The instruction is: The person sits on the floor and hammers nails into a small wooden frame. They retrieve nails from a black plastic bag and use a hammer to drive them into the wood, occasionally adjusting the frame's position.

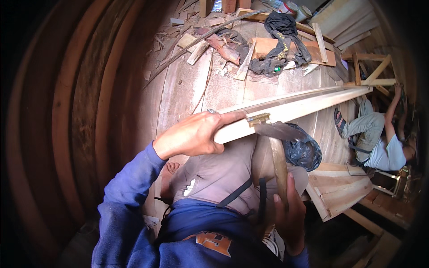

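Observation:
A long pale wooden frame (313, 104) lies slantwise over my lap, its near end toward my left. My left hand (196, 133) is closed around that end, the index finger stretched along the top to a small brass hinge (258, 119). In my right hand (291, 212) is the wooden handle of a hammer (279, 167). The hammer's dark head, smeared by motion, is beside the hinge; whether they touch I cannot tell. Part of the right hand's grip is hidden behind the handle.
A black plastic bag (304, 149) sits by my knee. Dark cloth (279, 49), wood scraps (194, 50) and a long thin rod (178, 54) lie across the plank floor. At the right, another person (380, 129) works near a wooden frame. Nailed boards (339, 190) are at lower right.

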### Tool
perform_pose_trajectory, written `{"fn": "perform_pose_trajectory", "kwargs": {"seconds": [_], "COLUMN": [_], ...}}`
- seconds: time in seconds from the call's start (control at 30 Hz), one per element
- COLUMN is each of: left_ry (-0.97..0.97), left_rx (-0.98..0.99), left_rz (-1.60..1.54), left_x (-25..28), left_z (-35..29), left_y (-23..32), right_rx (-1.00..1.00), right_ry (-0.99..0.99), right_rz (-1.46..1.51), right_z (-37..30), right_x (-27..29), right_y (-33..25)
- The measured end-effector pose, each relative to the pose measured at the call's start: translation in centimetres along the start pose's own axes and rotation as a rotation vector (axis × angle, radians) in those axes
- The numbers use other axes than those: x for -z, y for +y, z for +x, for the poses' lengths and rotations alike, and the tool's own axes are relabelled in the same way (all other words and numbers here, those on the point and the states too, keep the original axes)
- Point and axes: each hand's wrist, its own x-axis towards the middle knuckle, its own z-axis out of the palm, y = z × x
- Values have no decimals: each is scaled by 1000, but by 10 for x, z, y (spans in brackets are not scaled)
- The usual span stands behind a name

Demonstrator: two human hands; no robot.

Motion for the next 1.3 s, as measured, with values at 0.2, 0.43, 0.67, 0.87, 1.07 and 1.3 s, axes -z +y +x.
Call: {"fn": "perform_pose_trajectory", "kwargs": {"seconds": [0.2,0.43,0.67,0.87,1.07,1.3], "left_ry": [29,41,24,34,49,29], "left_rx": [-10,5,20,2,-10,-14], "left_rz": [-49,-36,-57,-106,-66,-138], "left_x": [-6,-5,-1,6,2,5], "left_z": [-5,-5,0,0,-1,1], "left_y": [4,-1,0,1,3,5], "right_rx": [-99,-132,-105,-69,-118,-3], "right_ry": [-48,-50,-13,48,-17,-8], "right_rz": [-68,-32,-51,-98,-85,-120], "right_z": [-26,-39,-54,-45,-20,-25], "right_x": [0,-7,-6,-3,-12,-10], "right_y": [2,4,3,-2,-12,-6]}}
